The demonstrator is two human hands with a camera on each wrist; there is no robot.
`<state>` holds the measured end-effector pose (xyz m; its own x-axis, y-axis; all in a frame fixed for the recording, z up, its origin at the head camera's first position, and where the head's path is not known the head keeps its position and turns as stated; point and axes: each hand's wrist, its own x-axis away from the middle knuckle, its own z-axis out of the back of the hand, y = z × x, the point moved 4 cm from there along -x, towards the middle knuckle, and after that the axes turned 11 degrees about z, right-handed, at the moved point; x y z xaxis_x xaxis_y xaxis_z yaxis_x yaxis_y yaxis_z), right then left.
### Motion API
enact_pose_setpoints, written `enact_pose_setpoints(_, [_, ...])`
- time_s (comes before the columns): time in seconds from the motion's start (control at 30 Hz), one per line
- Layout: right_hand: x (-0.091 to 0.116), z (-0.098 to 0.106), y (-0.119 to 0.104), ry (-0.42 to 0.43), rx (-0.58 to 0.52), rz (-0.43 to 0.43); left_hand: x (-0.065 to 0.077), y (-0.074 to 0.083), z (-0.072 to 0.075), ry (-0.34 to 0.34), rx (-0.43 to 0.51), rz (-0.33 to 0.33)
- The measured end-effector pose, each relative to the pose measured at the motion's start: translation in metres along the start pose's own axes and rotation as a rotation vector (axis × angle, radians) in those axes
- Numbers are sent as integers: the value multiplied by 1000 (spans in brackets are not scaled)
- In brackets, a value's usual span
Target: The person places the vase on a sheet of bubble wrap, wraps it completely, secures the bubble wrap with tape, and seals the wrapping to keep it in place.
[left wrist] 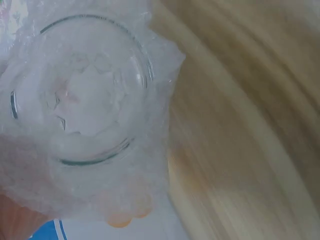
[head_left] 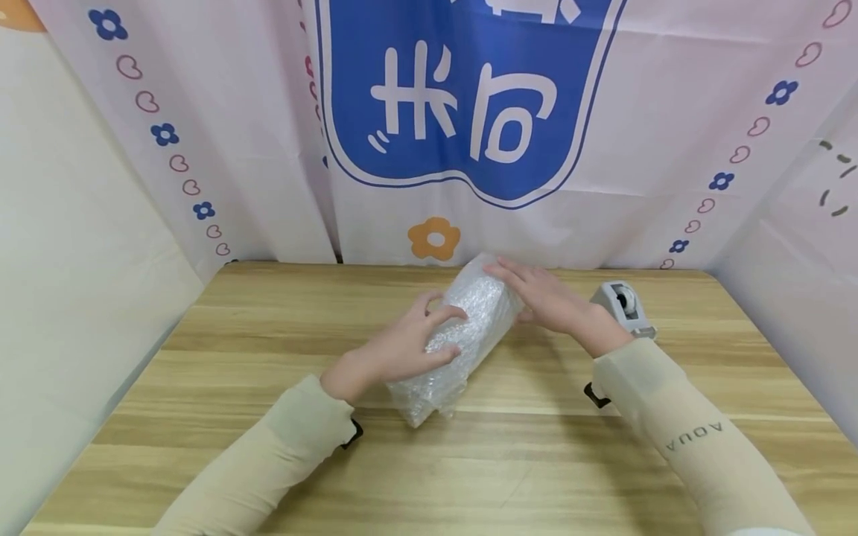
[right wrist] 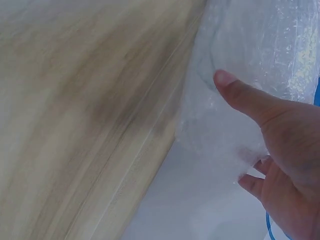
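A bundle of clear bubble wrap (head_left: 477, 316) lies slanted on the wooden table, its loose near end crumpled. Through the wrap in the left wrist view shows the round end of a clear glass (left wrist: 85, 145) with a star-like pattern. My left hand (head_left: 409, 344) is at the bundle's left side, thumb and fingers spread over the wrap. At the far end, my right hand (head_left: 546, 298) grips the wrap, fingers across the top and thumb (right wrist: 245, 97) against the side. The right wrist view shows fingertips near the loose film edge.
A grey tape dispenser (head_left: 623, 309) stands on the table (head_left: 536, 461) to the right, just beyond my right wrist. A printed cloth (head_left: 268, 149) hangs along the table's back edge, and pale walls flank both sides.
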<state>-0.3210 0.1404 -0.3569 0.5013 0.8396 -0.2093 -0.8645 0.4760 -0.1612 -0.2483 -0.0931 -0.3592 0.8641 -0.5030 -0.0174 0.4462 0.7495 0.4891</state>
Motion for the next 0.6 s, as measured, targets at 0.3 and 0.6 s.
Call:
enact_pose_setpoints(0.3, [-3, 1, 0, -7, 56, -4, -2, 1, -5, -10, -10, 1])
enact_pose_setpoints(0.6, [3, 4, -1, 12, 1, -65, -2, -1, -7, -37, 13, 31])
